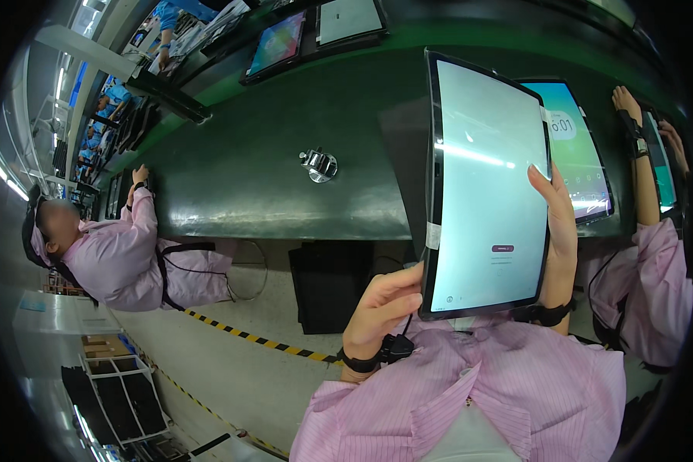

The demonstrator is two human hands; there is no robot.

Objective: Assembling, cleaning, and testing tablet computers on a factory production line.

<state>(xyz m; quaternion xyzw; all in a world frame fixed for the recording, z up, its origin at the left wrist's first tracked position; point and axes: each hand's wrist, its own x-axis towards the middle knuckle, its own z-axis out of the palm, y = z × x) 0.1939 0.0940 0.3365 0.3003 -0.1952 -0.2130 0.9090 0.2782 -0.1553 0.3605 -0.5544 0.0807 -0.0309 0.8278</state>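
Observation:
A large tablet (pixel 485 200) with a lit pale screen is held upright in front of my chest, its screen toward me. My left hand (pixel 385 304) grips its lower left edge, fingers bent against the side. Around the right edge wraps my right hand (pixel 556 212), the thumb lying over the screen's border and the other fingers hidden behind. Bits of clear tape stick to both side edges. Behind it on the bench lies a second tablet (pixel 585 165) with a green and blue lit screen, partly covered by the held one. Dark bands circle both my wrists.
A shiny metal fixture (pixel 318 165) stands on the dark green bench (pixel 246 185). Two more lit tablets, one colourful (pixel 276 42) and one pale (pixel 348 19), lie at the far side. Co-workers in pink sit left (pixel 115 254) and right (pixel 647 285). Striped tape (pixel 254 333) marks the floor.

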